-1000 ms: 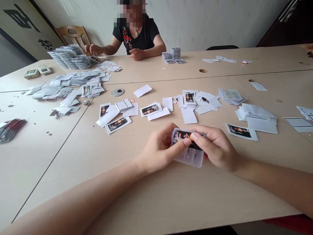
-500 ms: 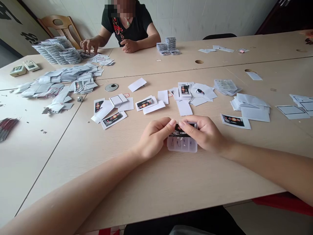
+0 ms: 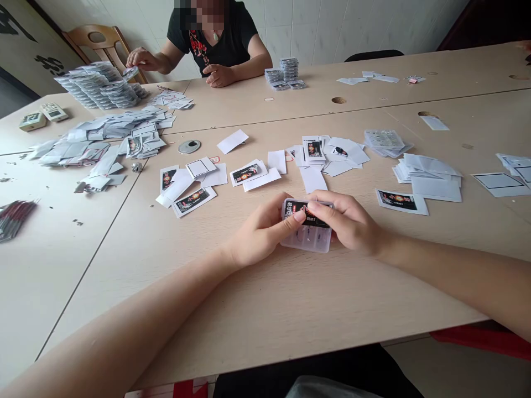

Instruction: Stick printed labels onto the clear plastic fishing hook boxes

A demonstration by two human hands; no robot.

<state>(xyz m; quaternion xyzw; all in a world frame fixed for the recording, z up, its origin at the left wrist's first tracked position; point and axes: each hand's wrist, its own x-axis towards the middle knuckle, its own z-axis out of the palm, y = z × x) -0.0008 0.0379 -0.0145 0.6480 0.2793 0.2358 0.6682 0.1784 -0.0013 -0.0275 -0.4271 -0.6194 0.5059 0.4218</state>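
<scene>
A small clear plastic compartment box (image 3: 307,239) is held between both my hands just above the near part of the table. Across its upper half lies a black printed sticker (image 3: 316,222), with small dark items showing through the compartments below. My left hand (image 3: 265,229) grips the box's left side, thumb resting on the sticker. On the other side my right hand (image 3: 350,221) clasps the box, its thumb also pressed on the sticker. Fingers under and behind the box are hidden.
Loose white cards and labels (image 3: 194,202) lie beyond my hands. More clear boxes (image 3: 384,141) and a card pile (image 3: 435,188) sit to the right. Across the table (image 3: 265,309), a person (image 3: 215,44) works beside stacked packets (image 3: 99,85). Red-grey sticks (image 3: 16,218) lie far left.
My left thumb has slid down and right over the sticker, and the box is tilted, exposing its top edge. The co-worker's hand has lifted a packet toward the stack.
</scene>
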